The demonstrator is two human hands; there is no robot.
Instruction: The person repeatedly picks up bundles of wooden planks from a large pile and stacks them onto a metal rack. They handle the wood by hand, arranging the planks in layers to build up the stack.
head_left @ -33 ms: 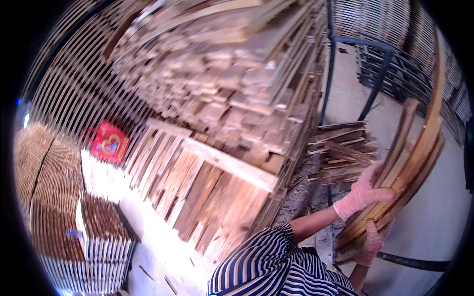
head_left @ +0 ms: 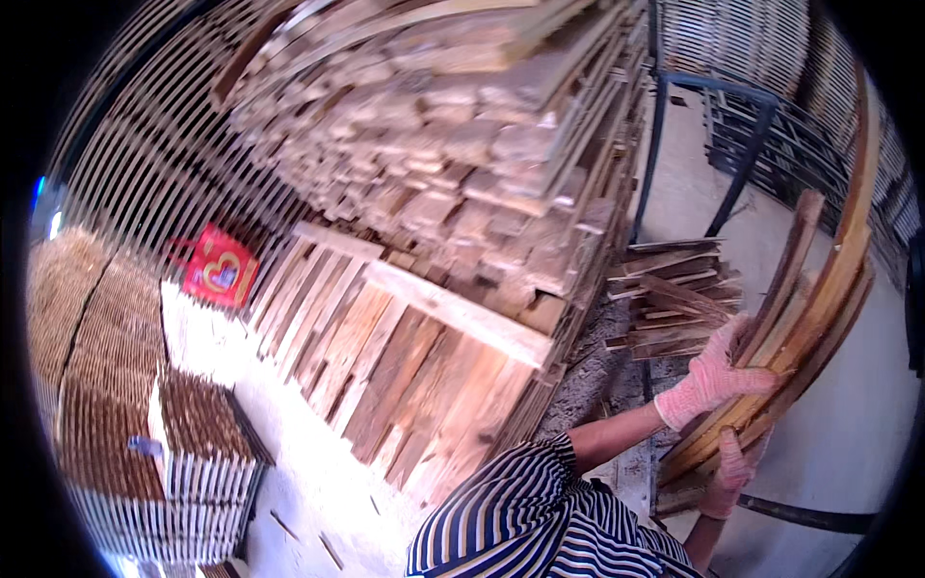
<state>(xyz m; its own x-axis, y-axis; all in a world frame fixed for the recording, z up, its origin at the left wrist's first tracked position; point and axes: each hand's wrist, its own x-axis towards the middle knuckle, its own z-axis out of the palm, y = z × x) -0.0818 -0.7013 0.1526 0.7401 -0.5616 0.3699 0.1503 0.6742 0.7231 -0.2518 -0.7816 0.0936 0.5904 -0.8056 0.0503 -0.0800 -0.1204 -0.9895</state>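
Note:
Several long wooden boards [head_left: 809, 332] are bunched together at the right, curving toward the upper right rim in this wide view. My left hand [head_left: 715, 381], in a pink knit glove, is wrapped round the bunch from its left side, thumb laid across the boards. Lower down, my right hand [head_left: 732, 474] in a matching glove grips the same boards from the near side with its thumb up; its other fingers are mostly hidden. Just beyond my left hand lies a loose heap of short wood strips [head_left: 679, 299].
A tall stack of lumber [head_left: 424, 154] rises ahead, with a slatted wood panel [head_left: 414, 366] before it. A red bag [head_left: 220, 267] stands at the left near bundled slats [head_left: 202, 433]. Beyond the strip heap is a dark metal frame [head_left: 742, 164]. A dark bar [head_left: 809, 513] lies beside my right hand.
The view has swung slightly, so the lumber stack and panel sit a little farther right. Both hands keep their hold on the boards.

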